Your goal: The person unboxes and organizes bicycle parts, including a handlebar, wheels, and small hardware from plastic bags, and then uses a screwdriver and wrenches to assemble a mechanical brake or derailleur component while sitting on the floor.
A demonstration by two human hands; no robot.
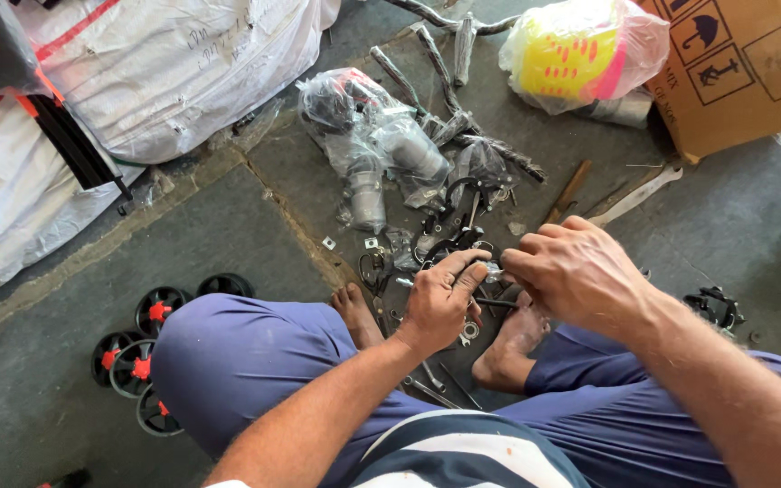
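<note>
A grey stone floor (228,217) is laid in large slabs, a sandy joint being seen between them; white woven sacks (164,72) are piled at the upper left; a brown cardboard box (743,72) is set at the upper right; black wheels with red hubs (137,352) are gathered at the lower left; everything is lit by even daylight.

I sit cross-legged on the floor (228,226). Bagged parts (372,136) lie ahead of my feet (508,348). Wheels (142,352) sit left of my knee. Carton (743,63) far right; sack (164,63) far left. Wrenches (436,384) between my feet.
</note>
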